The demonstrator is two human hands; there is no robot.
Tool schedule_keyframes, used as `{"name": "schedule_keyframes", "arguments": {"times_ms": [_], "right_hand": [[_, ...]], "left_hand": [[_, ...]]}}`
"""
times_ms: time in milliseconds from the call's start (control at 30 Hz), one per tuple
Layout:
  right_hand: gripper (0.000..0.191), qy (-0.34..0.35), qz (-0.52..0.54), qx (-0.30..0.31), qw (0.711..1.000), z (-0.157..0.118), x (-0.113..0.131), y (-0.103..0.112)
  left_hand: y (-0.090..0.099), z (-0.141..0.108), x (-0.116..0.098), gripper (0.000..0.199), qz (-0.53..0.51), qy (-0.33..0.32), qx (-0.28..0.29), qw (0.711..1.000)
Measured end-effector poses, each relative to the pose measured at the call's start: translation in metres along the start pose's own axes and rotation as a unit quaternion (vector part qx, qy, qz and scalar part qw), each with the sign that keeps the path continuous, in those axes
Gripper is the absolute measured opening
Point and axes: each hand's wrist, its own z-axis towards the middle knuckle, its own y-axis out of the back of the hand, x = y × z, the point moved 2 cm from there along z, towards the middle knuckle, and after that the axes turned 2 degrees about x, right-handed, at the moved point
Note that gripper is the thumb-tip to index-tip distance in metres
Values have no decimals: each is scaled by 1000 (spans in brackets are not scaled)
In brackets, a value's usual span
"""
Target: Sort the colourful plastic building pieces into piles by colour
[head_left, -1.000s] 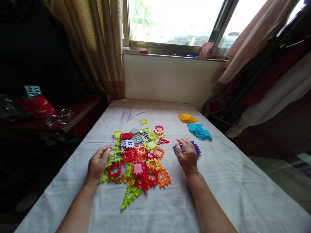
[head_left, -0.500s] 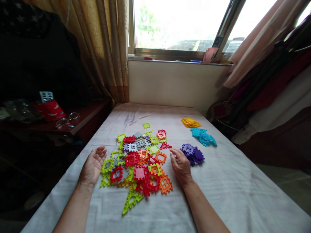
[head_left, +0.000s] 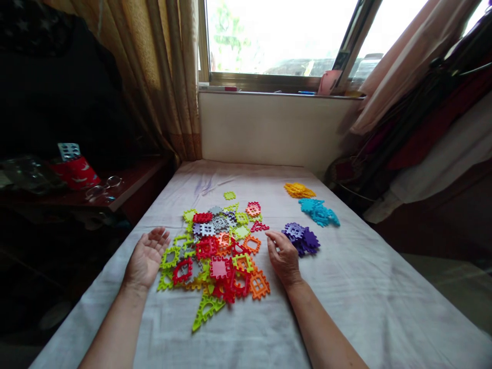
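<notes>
A mixed heap of plastic interlocking building tiles lies on the sheet between my hands, in lime green, red, orange and grey. At its left edge my left hand (head_left: 143,260) rests open, palm turned up, fingers loosely spread. Across the heap, my right hand (head_left: 284,257) is relaxed with its fingers slightly bent and nothing visible in them. Just beyond that hand sits a stack of purple tiles (head_left: 309,241). A red square tile (head_left: 220,267) tops the near part of the heap, and a green triangular tile (head_left: 207,309) sticks out toward me.
Blue tiles (head_left: 319,212) and yellow tiles (head_left: 299,190) form separate piles at the far right. One lime tile (head_left: 229,196) lies alone behind the heap. On the left, a dark side table (head_left: 132,184) carries a red container (head_left: 79,172) and eyeglasses (head_left: 97,192). Clothes hang at right.
The whole view has shifted slightly, so everything appears a little up and left. Both hands keep almost the same pose beside the heap, and the tiles stay as they were.
</notes>
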Motion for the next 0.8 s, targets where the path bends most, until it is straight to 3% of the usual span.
{"name": "schedule_keyframes", "arguments": {"times_ms": [267,500,800], "right_hand": [[25,-8,-7,3,1000,1,3,1],[25,-13,-9,-39,999,5,0,10],[35,-103,-26,-116,988,8,-14,30]], "left_hand": [[3,9,3,21,7,6,18,1000],[5,9,4,18,5,7,16,1000],[1,8,4,20,28,1,12,1000]]}}
